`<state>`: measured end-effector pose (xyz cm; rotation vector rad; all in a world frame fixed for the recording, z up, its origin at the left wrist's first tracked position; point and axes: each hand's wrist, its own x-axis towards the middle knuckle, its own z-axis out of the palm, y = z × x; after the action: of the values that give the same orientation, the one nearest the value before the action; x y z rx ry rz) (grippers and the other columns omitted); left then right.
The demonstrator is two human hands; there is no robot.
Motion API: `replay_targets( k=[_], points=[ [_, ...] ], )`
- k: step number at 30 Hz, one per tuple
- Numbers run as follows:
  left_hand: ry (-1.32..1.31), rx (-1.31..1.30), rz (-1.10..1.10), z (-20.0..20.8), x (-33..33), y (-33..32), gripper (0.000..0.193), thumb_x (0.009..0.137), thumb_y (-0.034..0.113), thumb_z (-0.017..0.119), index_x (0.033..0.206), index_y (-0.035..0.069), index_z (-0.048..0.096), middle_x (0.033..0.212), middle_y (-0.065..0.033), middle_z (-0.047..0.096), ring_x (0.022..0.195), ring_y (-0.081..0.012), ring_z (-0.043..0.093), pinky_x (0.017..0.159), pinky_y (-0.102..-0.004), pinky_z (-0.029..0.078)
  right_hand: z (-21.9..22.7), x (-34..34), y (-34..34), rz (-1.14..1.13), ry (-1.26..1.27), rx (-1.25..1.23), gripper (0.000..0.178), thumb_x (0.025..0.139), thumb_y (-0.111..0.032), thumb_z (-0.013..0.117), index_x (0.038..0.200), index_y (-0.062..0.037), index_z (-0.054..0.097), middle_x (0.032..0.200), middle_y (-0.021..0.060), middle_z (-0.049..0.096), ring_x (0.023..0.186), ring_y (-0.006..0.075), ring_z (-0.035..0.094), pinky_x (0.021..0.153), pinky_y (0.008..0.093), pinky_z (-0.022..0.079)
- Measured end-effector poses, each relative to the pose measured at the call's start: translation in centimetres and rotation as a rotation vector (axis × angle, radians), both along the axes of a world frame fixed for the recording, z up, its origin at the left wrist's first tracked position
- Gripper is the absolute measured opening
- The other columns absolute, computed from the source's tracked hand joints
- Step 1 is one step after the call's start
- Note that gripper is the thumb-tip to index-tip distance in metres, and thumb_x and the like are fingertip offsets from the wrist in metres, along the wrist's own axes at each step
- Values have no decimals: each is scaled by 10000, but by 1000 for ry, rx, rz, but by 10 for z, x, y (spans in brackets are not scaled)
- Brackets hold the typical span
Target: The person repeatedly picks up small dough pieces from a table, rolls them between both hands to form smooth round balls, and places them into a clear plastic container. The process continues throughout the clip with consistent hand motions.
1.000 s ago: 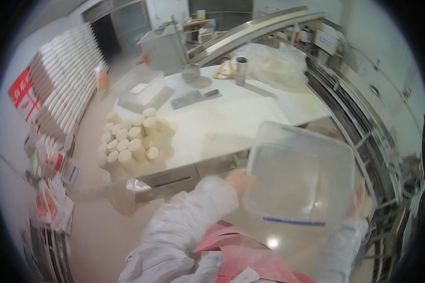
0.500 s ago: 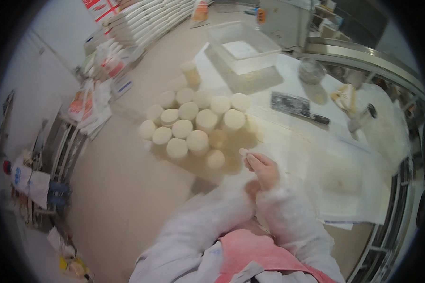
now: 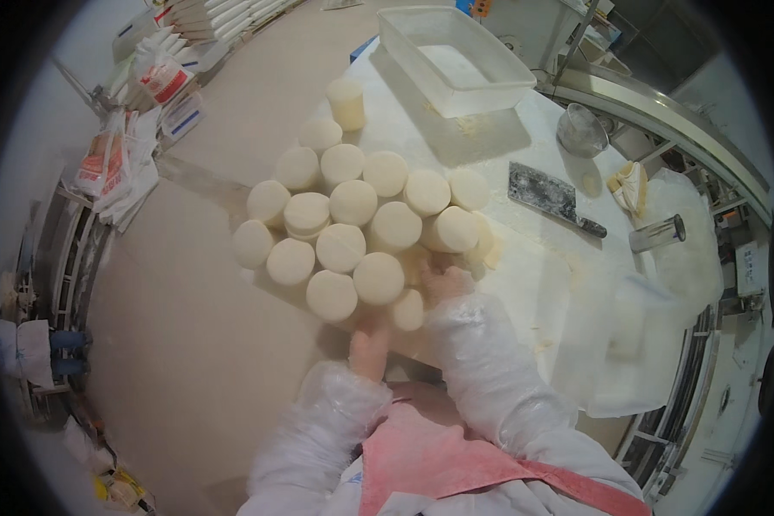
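Observation:
Several stacks of round, pale dough wrappers (image 3: pixel 353 203) stand close together on the white table (image 3: pixel 456 153). My right hand (image 3: pixel 446 280) reaches in at their right side, fingers bent against a low stack beside a taller stack (image 3: pixel 454 230). What those fingers grip is hidden. My left hand (image 3: pixel 371 346) is at the near edge of the group, below a front stack (image 3: pixel 378 279) and left of a small near stack (image 3: pixel 407 310). Its fingertips are out of sight behind the stacks and partly blurred. Clear plastic sleeves cover both forearms.
A black-handled cleaver (image 3: pixel 543 193) dusted with flour lies to the right. Beyond it are a metal bowl (image 3: pixel 582 131) and a large translucent bin (image 3: pixel 456 77). A clear cylinder (image 3: pixel 658 234) and plastic sheeting (image 3: pixel 628 344) lie at the right. Bags (image 3: pixel 116 168) sit at far left.
My right hand, which pinched a small pale disc near my body, has moved forward and left into the stacks. The left hand has moved left to the near stacks. The view has shifted.

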<state>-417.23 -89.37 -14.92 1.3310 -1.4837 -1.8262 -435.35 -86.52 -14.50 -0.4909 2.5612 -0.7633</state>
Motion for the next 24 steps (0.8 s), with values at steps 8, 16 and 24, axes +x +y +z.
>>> replay_targets(
  k=[8,16,24],
  points=[
    [10,-388,-217,-23,11,10,255,848,16,488,1089,-22,563,1044,-217,568,933,-382,552,801,-426,460,28,21,33,-84,61,-558,173,803,-134,659,951,-78,592,823,28,612,701,160,566,647,297,457],
    [-81,-120,-254,-7,22,14,276,832,12,468,1084,-67,546,1005,-250,567,958,-376,551,844,-417,444,44,50,51,76,-287,-838,368,815,-98,642,1163,-77,524,992,59,593,923,145,552,748,273,454],
    [57,-111,-245,-4,27,12,268,873,100,484,1068,-71,551,993,-222,588,915,-310,570,803,-374,442,43,85,47,310,237,-138,474,760,-339,693,1099,-51,529,1026,190,589,973,302,557,858,422,431]
  ],
)
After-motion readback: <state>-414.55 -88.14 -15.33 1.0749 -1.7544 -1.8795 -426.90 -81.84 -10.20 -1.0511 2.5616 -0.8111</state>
